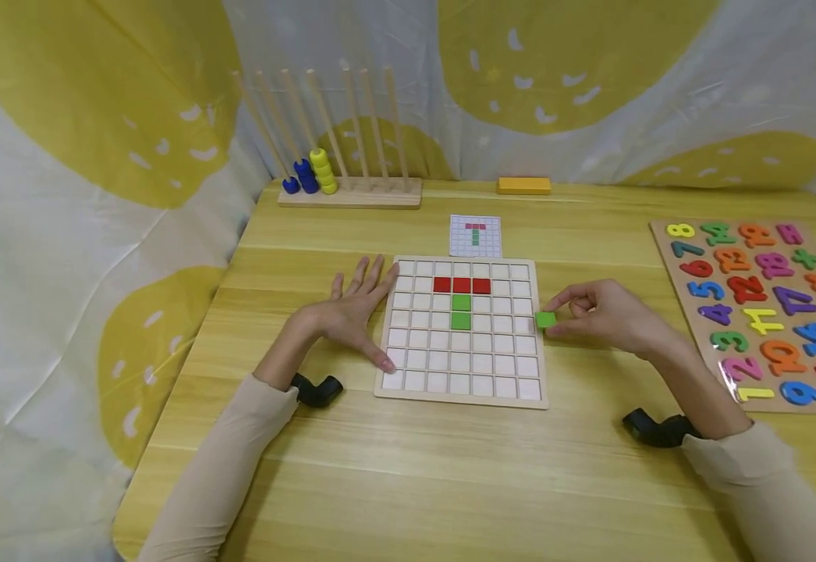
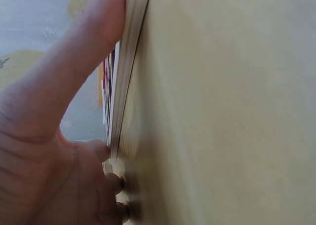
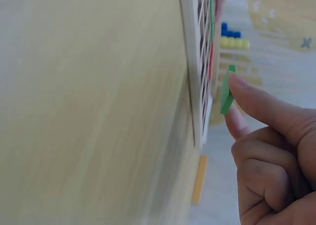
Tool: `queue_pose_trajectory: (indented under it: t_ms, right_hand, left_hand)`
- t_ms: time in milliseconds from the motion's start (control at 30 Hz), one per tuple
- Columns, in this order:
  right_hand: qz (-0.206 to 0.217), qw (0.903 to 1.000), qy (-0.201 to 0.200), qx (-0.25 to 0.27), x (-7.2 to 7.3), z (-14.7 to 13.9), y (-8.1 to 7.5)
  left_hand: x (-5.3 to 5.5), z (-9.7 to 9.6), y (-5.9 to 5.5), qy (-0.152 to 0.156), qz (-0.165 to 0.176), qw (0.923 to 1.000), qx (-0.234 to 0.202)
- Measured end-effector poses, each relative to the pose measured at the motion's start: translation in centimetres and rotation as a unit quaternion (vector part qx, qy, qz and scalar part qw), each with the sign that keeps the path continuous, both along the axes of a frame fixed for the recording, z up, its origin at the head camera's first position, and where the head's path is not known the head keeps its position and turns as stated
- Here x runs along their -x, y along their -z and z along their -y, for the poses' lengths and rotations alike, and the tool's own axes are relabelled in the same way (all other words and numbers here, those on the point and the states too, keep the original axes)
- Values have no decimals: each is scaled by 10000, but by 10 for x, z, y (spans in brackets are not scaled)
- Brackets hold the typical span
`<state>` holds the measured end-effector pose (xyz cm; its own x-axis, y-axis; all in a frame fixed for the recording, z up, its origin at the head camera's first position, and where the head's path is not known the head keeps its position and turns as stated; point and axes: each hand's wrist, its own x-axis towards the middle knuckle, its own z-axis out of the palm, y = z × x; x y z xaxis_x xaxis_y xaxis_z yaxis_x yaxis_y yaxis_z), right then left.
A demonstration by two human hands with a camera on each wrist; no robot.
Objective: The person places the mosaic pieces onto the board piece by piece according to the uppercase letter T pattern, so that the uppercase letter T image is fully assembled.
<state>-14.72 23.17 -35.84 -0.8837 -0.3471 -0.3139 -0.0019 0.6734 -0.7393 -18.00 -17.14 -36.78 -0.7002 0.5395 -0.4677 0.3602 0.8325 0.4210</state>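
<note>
A white-celled wooden grid board (image 1: pixel 464 404) lies on the table. Three red square tiles (image 1: pixel 461 286) sit in a row near its top, and two green tiles (image 1: pixel 461 311) run down from the middle one. My left hand (image 1: pixel 348 316) is spread at the board's left edge, thumb and index finger touching its rim. My right hand (image 1: pixel 608 318) pinches a green tile (image 1: pixel 545 320) between thumb and index finger, over the board's right edge; in the right wrist view the tile (image 3: pixel 227 90) is held above the board. A small pattern card (image 1: pixel 475 236) lies just behind the board.
A wooden peg stand (image 1: pixel 352 195) with blue and yellow beads stands at the back left. An orange-yellow block (image 1: pixel 523 186) lies by the back edge. A number puzzle board (image 1: pixel 703 312) lies to the right. A patterned curtain (image 1: pixel 576 70) hangs behind the table.
</note>
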Motion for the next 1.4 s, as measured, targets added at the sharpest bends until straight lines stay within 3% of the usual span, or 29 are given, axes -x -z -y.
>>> queue_pose_trajectory:
  t_ms: [233,567,1000,1400]
  right_hand:
    - [88,9997,22,221,-4,48,-6]
    - [-114,9995,-210,185,-8,99,6]
    - [-332,9989,-327,-78,-7,117,4]
    - [-288,9990,-251,-238,-8,122,3]
  left_hand:
    - [0,-1,0,-4,9,10000,43]
    - [0,-2,-1,-32,18,10000,39]
    - [1,-1,2,-42,22,10000,-6]
    - [1,-1,2,-39,14,10000,22]
